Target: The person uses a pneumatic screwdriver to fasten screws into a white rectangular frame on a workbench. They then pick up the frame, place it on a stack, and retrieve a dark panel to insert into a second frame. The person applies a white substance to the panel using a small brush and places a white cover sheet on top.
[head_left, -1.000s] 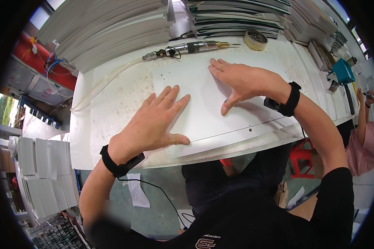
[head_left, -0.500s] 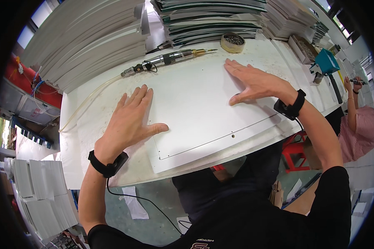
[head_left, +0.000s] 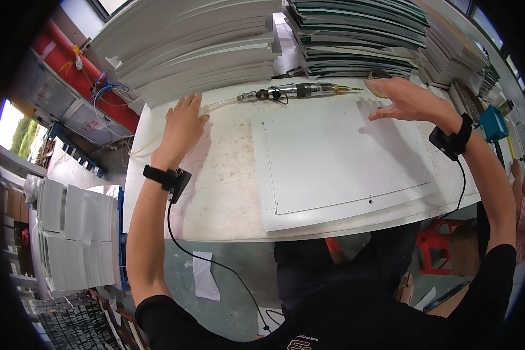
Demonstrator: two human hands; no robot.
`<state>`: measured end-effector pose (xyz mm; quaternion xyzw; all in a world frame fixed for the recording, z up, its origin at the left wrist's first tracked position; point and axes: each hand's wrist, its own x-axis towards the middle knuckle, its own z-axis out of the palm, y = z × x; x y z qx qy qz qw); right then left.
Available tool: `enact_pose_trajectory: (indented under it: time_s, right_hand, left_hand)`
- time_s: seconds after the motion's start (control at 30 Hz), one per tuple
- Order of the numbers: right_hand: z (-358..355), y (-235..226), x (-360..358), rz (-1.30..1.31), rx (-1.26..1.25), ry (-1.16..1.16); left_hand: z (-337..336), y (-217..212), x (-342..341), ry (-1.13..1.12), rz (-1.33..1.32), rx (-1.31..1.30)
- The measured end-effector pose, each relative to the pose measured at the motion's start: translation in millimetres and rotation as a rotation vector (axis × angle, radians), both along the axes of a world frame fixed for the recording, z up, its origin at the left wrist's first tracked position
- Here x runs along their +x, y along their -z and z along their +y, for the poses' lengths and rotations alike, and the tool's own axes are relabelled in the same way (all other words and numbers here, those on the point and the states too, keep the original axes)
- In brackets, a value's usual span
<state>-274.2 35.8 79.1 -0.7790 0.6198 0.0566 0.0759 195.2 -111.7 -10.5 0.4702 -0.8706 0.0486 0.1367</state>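
Note:
A flat white panel, with small holes along its edges, lies on the white worktable; a slightly offset white sheet shows along its near and left edges. My left hand is off the panel, over the table's left part beside a pale hose, fingers stretched out and holding nothing. Above the panel's far right corner is my right hand, thumb apart from the fingers and nothing visible in it. It partly covers a round tub of small metal parts. Behind the panel lies a pneumatic screwdriver, its bit pointing right.
Tall stacks of white panels and green-edged sheets line the table's back. A teal tool stands at the right. White stacks stand left of the table, and a red stool is below it. Another person is at far right.
My left hand has left the panel, moving left toward the hose. My right hand has moved to the tub. The view has turned left, and the panel appears farther right.

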Motion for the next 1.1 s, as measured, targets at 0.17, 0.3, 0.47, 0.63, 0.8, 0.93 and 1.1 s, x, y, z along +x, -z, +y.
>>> enact_pose_trajectory:
  time_s: [0.17,0.3,0.47,0.63,0.8,0.93,1.1]
  right_hand:
    - [-51.3,-3.0,71.2,-0.131,-0.073,-0.15]
    - [-87.2,27.1,101.3,-0.206,-0.168,-0.223]
    - [-110.7,56.2,98.1,-0.507,-0.402,-0.318]
    - [-99.5,21.6,89.7,-0.848,-0.466,-0.332]
    - [-57.8,-37.5,53.6,-1.209,-0.509,-0.049]
    - [-22.2,-60.9,-9.6,-1.141,-0.755,0.031]
    - [9.5,-41.3,-85.5,-1.199,-0.87,0.231]
  left_hand:
    - [-27.7,-9.0,-2.6,-0.096,-0.133,-0.01]
    - [-6.0,-65.2,-9.7,-0.018,0.046,-0.149]
    - [40.7,-140.4,-27.8,0.166,0.0,-0.476]
    - [79.7,-205.1,-56.3,0.266,-0.095,-0.869]
    - [144.2,-245.7,-110.4,0.572,0.071,-1.035]
    - [185.6,-204.1,-181.3,0.585,0.234,-0.326]
    - [142.1,-154.3,-276.2,0.606,0.241,0.144]
